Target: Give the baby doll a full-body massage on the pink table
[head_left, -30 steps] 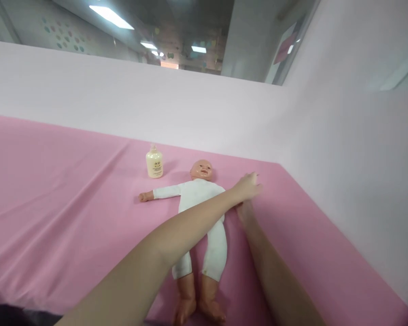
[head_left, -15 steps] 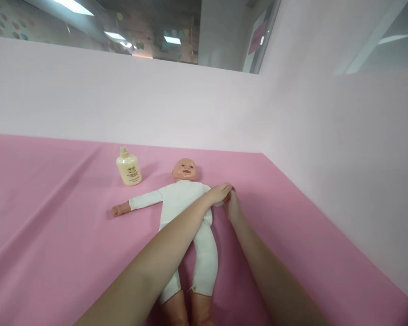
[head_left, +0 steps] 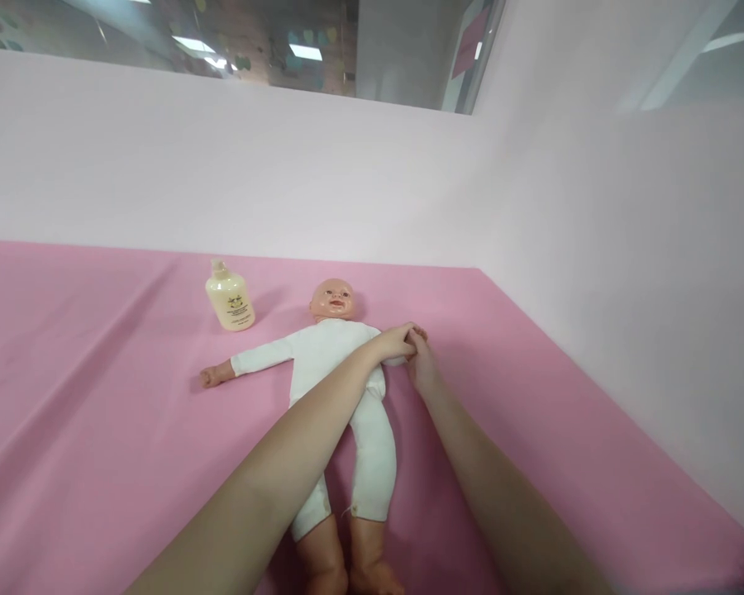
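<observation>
A baby doll (head_left: pixel 313 355) with a white cloth body lies on its back, head toward the wall. Its arm on the image's left stretches out with the small fist bare. My left hand (head_left: pixel 397 341) reaches across the doll's body and is closed around its other arm near the wrist. From the right, my right hand (head_left: pixel 422 368) is closed at the same spot, touching my left fingers. Between them they largely hide the doll's hand. A cream pump bottle (head_left: pixel 231 302) of lotion stands left of the doll's head, apart from both hands.
A pink cover (head_left: pixel 99 347) with long creases spreads under the doll. White walls (head_left: pixel 241 165) border it at the back and on the right. Above the back wall, a window (head_left: pixel 322 49) shows ceiling lights.
The whole view has shifted slightly, so the doll, bottle and window sit higher in the picture. Both hands stay at the doll's arm, with only small finger movement.
</observation>
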`<state>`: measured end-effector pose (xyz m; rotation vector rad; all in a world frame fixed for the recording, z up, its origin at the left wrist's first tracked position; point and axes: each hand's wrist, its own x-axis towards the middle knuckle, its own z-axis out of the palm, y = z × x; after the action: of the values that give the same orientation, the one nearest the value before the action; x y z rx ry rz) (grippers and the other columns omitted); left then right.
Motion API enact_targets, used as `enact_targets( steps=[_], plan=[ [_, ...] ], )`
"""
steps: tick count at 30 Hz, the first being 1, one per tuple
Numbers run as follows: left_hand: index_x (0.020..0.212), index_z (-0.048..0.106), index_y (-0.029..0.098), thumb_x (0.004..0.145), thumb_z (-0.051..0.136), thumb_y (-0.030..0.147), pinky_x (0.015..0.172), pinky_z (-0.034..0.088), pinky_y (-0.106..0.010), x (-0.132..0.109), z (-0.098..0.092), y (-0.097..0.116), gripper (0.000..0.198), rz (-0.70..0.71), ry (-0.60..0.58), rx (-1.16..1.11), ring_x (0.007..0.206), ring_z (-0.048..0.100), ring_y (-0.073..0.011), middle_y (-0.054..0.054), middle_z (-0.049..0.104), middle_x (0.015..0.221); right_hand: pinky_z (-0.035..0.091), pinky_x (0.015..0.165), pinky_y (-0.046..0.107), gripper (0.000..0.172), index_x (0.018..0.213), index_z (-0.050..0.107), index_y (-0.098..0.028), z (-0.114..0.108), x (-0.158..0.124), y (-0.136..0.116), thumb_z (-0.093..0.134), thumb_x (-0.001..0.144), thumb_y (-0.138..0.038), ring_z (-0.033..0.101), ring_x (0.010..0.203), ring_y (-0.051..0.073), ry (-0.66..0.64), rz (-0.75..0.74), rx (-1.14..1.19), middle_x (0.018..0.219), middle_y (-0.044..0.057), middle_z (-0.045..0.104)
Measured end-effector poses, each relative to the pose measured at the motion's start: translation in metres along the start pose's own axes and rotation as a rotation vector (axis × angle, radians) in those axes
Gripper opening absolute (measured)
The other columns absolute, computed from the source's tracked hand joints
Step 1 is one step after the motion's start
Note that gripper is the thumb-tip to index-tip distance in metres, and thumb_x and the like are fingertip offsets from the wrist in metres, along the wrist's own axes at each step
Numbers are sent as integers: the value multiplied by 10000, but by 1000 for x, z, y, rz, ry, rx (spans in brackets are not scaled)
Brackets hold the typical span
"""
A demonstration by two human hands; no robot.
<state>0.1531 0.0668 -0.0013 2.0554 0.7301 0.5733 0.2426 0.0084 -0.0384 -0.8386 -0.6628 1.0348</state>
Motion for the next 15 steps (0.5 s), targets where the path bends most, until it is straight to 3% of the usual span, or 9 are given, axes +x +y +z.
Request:
enact_targets(
  steps=[3,8,12,15],
  plan=[
    [1091,624,139,703,590,71,843,531,-295,-1,0,-1,396,19,-12,-30,905,655,-179,-59,710,1015,553,734,296,182,835,656,-237,4,-1,-3,749,695,-308,687,839,178,6,61,16,797,-26,705],
    [1080,634,143,704,606,78,845,530,-302,-2,0,-5,383,43,-8,-61,904,655,-178,-53,706,1000,545,715,275,113,755,646,-227,6,-1,-5,713,665,-240,679,814,168,28,97,43,771,-25,701],
    [1142,626,162,754,632,144,845,524,-284,-2,1,-8,388,66,-12,-77,929,658,-169,-40,704,1029,554,712,282,87,800,656,-240,7,-3,-6,647,749,-309,695,849,175,46,88,72,822,-18,724],
    [1160,622,177,799,643,217,874,512,-291,-1,1,-9,363,89,-10,-52,933,654,-172,-25,703,1007,564,763,291,161,840,667,-245,9,-5,-8,584,826,-382,703,927,179,48,91,90,886,-7,741]
  ],
)
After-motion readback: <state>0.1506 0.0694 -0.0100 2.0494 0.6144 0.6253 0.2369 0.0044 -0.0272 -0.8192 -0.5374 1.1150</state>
